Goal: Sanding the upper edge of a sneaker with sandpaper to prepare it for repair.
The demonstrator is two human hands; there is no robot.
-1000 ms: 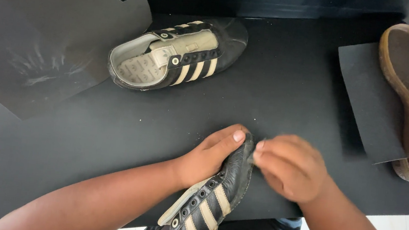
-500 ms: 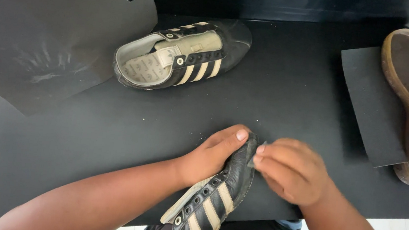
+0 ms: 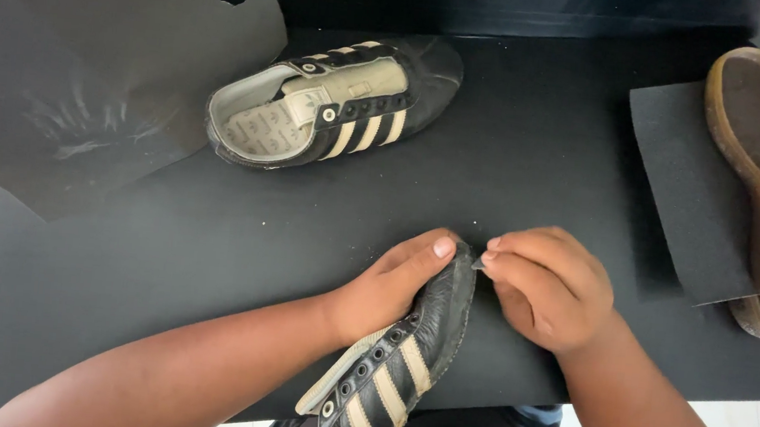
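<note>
Barely shifted, left hand (image 3: pixel 387 284) grips black shoe (image 3: pixel 403 364); right hand (image 3: pixel 545 285) pinches small scrap (image 3: pixel 479 264).

A pale cream tongue label (image 3: pixel 314 105) with a faint dark emblem shows on the far shoe (image 3: pixel 335 102); no packages, signs or screens appear.
</note>
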